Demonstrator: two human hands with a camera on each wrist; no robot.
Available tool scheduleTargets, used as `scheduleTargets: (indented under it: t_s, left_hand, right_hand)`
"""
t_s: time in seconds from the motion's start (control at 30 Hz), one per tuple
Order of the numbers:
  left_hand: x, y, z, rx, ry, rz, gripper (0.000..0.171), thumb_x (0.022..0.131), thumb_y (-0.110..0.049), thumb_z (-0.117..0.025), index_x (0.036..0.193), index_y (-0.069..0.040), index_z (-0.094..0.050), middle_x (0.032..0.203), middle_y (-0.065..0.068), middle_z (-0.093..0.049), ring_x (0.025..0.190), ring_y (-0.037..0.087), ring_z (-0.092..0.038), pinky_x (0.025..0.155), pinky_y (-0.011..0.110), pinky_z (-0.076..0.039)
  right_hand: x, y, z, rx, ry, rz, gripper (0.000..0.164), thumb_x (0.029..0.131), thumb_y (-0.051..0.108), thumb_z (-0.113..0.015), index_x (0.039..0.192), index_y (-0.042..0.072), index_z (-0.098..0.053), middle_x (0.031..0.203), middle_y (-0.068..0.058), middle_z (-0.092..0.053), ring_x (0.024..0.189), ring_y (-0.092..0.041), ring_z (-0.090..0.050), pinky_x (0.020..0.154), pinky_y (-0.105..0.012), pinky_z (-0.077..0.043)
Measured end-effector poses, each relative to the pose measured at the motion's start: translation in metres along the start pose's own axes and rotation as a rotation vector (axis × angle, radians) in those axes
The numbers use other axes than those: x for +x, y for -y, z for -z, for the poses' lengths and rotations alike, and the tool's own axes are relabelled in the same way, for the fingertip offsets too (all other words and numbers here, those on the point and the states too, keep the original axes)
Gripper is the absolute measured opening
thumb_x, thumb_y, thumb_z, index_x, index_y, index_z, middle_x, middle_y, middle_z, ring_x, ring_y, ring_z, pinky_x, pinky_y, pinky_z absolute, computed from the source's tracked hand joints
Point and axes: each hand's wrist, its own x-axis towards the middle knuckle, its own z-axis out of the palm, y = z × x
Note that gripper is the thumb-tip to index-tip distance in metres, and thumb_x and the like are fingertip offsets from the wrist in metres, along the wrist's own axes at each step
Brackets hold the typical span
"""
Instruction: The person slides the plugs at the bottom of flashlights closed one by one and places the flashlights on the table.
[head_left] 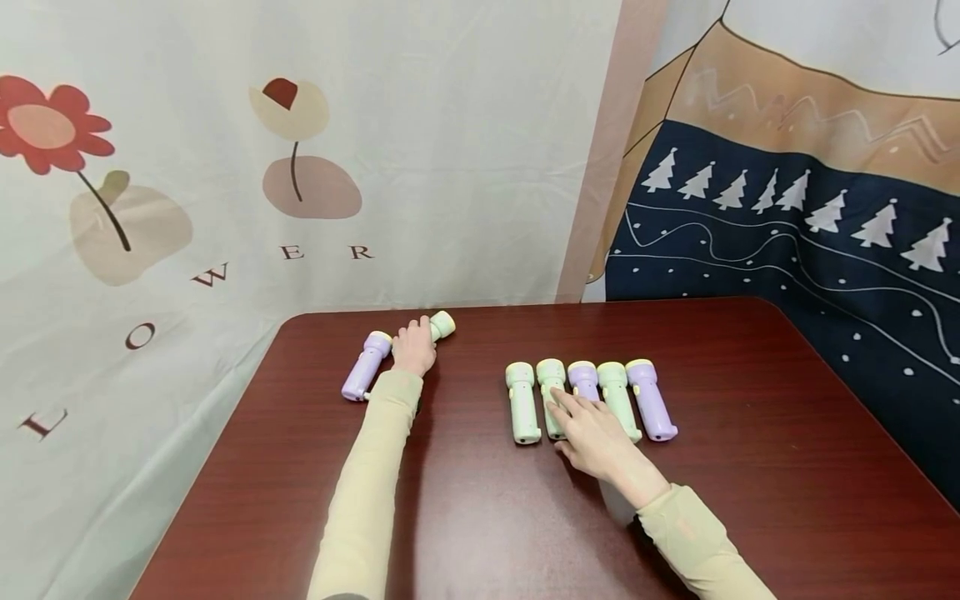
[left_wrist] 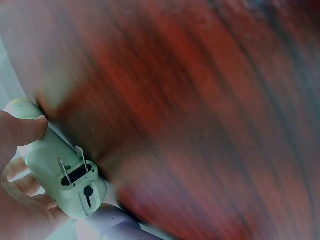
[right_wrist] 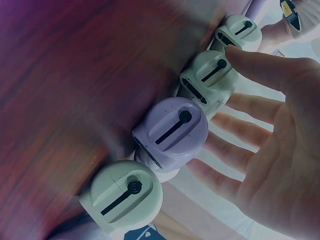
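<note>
A reddish-brown table (head_left: 472,525) with rounded far corners occupied the lower area; its glossy surface carried a pale reflection. A white curtain (head_left: 465,125) hung behind the table and along its left side. Curtain prints comprised a red flower (head_left: 48,127), a cream bloom (head_left: 300,117) with a dark red patch, and the brown letters (head_left: 210,275) L, O, W, E, R. A pinkish band (head_left: 611,150) bordered the curtain's right edge. Further right, a navy panel (head_left: 720,289) bore white trees (head_left: 826,215) below a tan area (head_left: 802,83) with pale zigzags.
</note>
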Motion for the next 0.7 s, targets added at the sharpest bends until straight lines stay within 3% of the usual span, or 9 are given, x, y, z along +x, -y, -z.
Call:
scheduleTargets:
  t_s: [0.7]
  left_hand:
    - [-0.0093, 0.0055, 0.0071, -0.084, -0.068, -0.027, 0.038, 0.082, -0.013, -0.062, 0.112, 0.001, -0.044, 0.102, 0.022, -0.056, 0.094, 0.042, -0.057, 0.079, 0.049, -0.047]
  right_hand:
    - [0.0, -0.0013, -0.0016, -0.022, 0.007, 0.007, 0.055, 0.073, 0.025, -0.074, 0.121, 0.005, -0.057, 0.134, -0.012, -0.05, 0.112, -0.035, -0.055, 0.085, -0.048, -0.045]
